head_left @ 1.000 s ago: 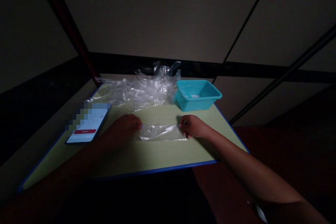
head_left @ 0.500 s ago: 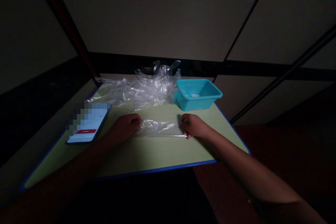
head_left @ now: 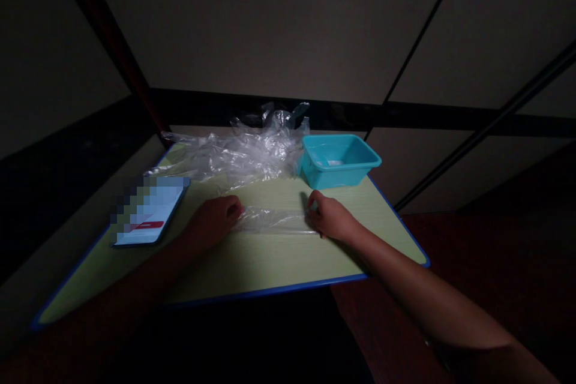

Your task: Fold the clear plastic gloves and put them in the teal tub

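Observation:
A clear plastic bag (head_left: 275,221) lies stretched flat between my two hands, low over the table. My left hand (head_left: 221,216) is closed in a pinch on its left end. At the other end, my right hand (head_left: 330,216) has its fingers curled and closed on the plastic, with the fingertips partly hidden. Behind the hands a crumpled heap of clear plastic bags (head_left: 252,153) spreads over the back left of the table.
A turquoise plastic basket (head_left: 342,175) stands at the back right, something pale inside it. A phone (head_left: 150,222) with a lit, partly blurred screen lies at the left. The pale table (head_left: 270,264) has a blue edge; a panelled wall rises behind.
My right hand has turned slightly, its knuckles a little higher. The plastic between my hands lies somewhat flatter. My left hand has hardly moved.

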